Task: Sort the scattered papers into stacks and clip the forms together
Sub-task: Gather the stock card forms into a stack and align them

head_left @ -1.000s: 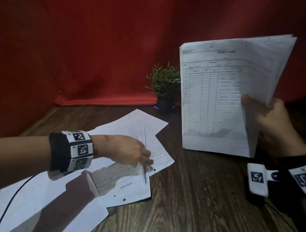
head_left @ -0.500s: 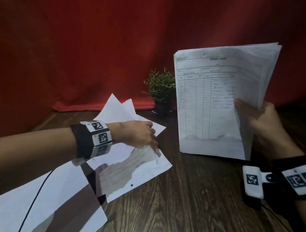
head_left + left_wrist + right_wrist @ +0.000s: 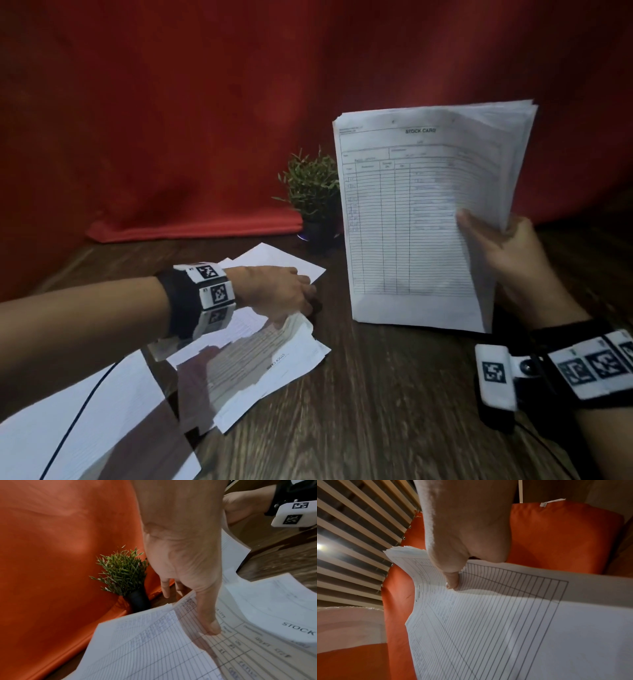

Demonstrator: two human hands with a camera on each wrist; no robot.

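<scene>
Nearest the camera, at the lower left of the head view, a large white sheet (image 3: 68,421) lies flat on the dark wooden desk (image 3: 376,411), with a thin black cable (image 3: 73,421) running across it. Just beyond it a loose pile of scattered stock card forms (image 3: 274,363) overlaps at odd angles; the heading "STOCK CARD" reads on the top one. On the right, the near forearm carries a black wristband with a white marker block (image 3: 495,377).

The left hand (image 3: 277,291) reaches across the scattered forms from the left. In the left wrist view its thumb (image 3: 208,618) lies on top of one ruled form (image 3: 240,649) while the fingers (image 3: 165,588) go down past that sheet's far edge, so the sheet is pinched at its corner between thumb and fingers; how far the fingers curl beneath it is hidden. The edge of that form is lifted off the pile.

The right hand (image 3: 507,250) holds a thick stack of stock cards (image 3: 421,219) upright, its lower edge close to or on the desk; I cannot tell which. The thumb (image 3: 452,580) presses the front sheet and the other fingers are behind the stack, out of sight.

Further back another white sheet (image 3: 274,262) lies flat on the desk. Behind it stands a small green potted plant (image 3: 311,192) in a dark pot, partly hidden by the held stack. A red cloth backdrop (image 3: 205,120) closes the scene.
</scene>
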